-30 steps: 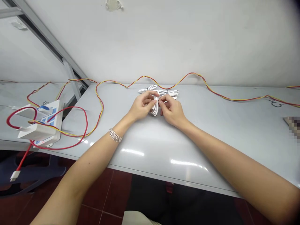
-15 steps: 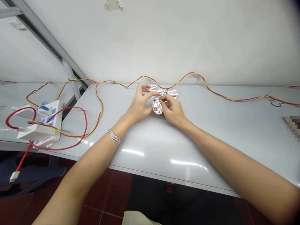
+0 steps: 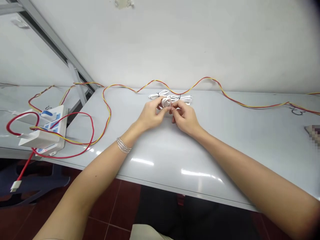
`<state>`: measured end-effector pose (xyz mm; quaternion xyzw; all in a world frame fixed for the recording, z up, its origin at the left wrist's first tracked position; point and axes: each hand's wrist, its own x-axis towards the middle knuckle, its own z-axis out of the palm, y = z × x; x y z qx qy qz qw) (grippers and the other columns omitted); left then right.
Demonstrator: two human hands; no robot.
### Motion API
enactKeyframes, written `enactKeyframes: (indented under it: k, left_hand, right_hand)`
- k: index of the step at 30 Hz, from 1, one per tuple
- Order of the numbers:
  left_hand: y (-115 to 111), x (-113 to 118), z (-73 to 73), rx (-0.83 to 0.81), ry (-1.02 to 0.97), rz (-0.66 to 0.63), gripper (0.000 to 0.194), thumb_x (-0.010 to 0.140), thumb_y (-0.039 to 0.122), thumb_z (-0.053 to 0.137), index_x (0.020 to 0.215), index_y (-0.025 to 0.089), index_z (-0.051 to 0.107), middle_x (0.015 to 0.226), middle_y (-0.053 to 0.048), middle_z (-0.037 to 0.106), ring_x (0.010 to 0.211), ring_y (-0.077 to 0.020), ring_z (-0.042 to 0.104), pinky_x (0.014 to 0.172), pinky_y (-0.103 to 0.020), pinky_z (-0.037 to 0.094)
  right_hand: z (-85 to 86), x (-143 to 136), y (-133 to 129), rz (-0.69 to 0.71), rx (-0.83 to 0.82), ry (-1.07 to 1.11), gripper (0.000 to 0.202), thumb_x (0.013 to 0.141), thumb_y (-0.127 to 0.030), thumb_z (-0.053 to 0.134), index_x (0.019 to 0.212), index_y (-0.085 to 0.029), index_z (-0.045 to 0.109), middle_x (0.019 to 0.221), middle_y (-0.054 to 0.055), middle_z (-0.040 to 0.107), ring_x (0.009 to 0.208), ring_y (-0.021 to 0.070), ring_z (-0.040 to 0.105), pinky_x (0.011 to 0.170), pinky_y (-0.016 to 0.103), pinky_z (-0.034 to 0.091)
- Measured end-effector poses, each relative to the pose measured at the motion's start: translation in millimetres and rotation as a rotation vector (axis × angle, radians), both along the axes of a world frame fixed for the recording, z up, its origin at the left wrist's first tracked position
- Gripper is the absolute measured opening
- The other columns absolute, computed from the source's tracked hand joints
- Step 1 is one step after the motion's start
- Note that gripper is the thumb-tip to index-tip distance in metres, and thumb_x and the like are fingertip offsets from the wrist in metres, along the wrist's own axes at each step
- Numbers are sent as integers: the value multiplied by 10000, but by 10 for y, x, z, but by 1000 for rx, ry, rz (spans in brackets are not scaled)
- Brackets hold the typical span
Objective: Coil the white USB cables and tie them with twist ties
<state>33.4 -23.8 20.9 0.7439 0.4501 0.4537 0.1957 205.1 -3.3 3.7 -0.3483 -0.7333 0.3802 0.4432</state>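
A small coiled white cable (image 3: 166, 101) is held up between my two hands. My left hand (image 3: 153, 114), with a silver bracelet on the wrist, grips its left side between thumb and fingers. The fingertips of my right hand (image 3: 183, 115) pinch its lower right part, touching my left thumb. Behind the hands, two tied bundles lie on the grey table (image 3: 160, 150): a thin white cable bundle (image 3: 159, 94) at the left and a thicker white cable bundle (image 3: 184, 99) at the right, partly hidden by my right hand.
A white power strip (image 3: 60, 125) with adapters and a looped red cable (image 3: 93, 128) is at the left. A twisted red and yellow wire (image 3: 207, 78) runs along the wall. A pixelated object (image 3: 313, 133) lies at the right edge, a dark wire piece (image 3: 297, 111) behind it.
The coiled cable has turned and moved up slightly, its USB plug no longer showing. My left fingers, spread before, have closed on it. The thin bundle behind is now more visible.
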Motion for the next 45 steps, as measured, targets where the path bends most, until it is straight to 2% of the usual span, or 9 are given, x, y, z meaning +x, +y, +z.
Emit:
enactKeyframes:
  k: [5,12,19,27,37,45]
  left_hand:
    - [84,-18,-71,-202,-328,-125,460,864,606,655,969,158,659,948,-87,717,872,-202,673,789,-325,544]
    - [84,-11,-66,-256,-420,-126,504,796,619,729,947,142,668,923,-81,712,872,-200,674,792,-327,546]
    - [62,-7,-33,-207,-350,-78,406,784,515,776,886,134,681,892,-73,710,845,-179,659,785,-298,525]
    - [26,-13,-13,-139,-176,21,294,860,432,685,890,141,658,871,-83,721,801,-177,644,747,-297,514]
    - [21,-14,-11,-107,-137,16,221,882,375,644,891,155,623,885,-76,703,819,-181,640,771,-309,513]
    - [46,-5,-75,-147,-146,-2,318,896,487,637,882,175,581,827,-49,635,763,-169,581,706,-302,482]
  right_hand:
    - [-20,0,-1,-5,41,-53,77,915,-271,511,878,-212,545,798,13,609,604,136,527,606,287,425]
    - [-25,-8,-22,-39,110,-99,84,925,-260,502,893,-207,559,788,22,636,630,152,534,639,298,415]
    - [-62,-9,-18,-77,167,-114,75,916,-273,533,886,-208,555,832,36,670,603,147,545,641,307,418]
    - [-59,-17,-44,-78,234,-173,91,936,-285,520,938,-211,574,890,67,699,652,170,573,667,320,444]
    - [-68,-22,-14,-68,119,-128,168,913,-334,580,970,-187,638,921,65,721,617,143,565,648,313,457]
    - [-67,-26,-4,-63,87,-38,164,893,-322,593,940,-192,681,907,66,726,673,168,601,639,322,481]
